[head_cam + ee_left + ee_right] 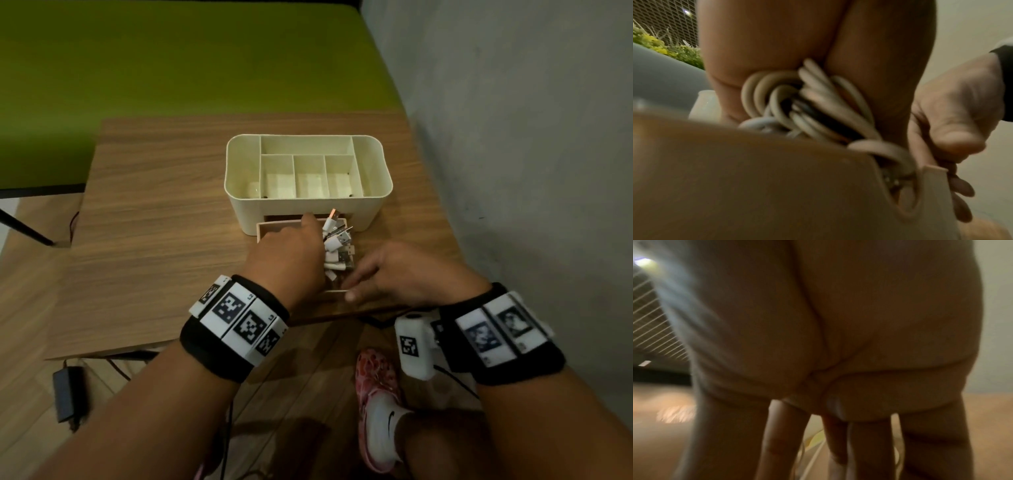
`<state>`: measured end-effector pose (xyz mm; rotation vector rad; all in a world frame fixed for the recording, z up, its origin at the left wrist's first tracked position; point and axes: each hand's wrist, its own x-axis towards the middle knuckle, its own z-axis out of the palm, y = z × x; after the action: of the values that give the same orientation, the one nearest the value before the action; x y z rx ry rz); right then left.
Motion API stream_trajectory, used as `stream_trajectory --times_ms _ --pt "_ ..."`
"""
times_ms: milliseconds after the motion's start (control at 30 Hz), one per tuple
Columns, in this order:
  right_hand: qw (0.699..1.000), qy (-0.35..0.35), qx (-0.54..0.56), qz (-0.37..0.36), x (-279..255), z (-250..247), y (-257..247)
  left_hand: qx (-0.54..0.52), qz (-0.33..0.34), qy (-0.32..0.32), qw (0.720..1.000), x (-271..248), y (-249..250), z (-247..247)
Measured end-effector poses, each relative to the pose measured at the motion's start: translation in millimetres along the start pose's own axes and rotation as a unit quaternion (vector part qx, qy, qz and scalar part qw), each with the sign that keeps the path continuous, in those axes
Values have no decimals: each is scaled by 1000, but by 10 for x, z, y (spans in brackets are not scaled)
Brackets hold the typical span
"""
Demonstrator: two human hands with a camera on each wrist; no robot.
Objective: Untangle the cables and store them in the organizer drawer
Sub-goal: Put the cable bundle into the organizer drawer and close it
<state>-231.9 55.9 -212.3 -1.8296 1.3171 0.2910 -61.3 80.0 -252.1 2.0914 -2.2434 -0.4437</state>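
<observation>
Left hand (291, 253) palm-down over the open drawer (267, 228), fingers clenched round coiled white cables (337, 245), right hand (394, 270) beside the drawer's near end, fingers straight, touching its rim

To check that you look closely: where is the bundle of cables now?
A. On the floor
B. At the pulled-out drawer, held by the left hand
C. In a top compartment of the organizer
B: the left hand grips the cables over the open drawer; the organizer compartments hold none.

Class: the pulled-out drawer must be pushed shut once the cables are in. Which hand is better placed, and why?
Probably the right hand: its straight fingers already rest at the pink drawer's front edge, while the left hand grips the white cable bundle.
</observation>
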Motion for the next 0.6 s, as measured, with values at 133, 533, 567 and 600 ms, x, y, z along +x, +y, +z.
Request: stream_trajectory --times_ms 133,533,567,600 --pt "984 149 83 -54 -127 -239 88 -34 -18 -50 998 59 -50 12" --pt "950 228 -35 -211 352 427 -21 -109 27 -1 994 93 -144 203" --pt "949 232 -44 -208 370 459 -27 -115 32 10 993 70 -154 196" --pt "949 235 -55 -202 379 481 -22 -118 38 18 992 43 -160 195"
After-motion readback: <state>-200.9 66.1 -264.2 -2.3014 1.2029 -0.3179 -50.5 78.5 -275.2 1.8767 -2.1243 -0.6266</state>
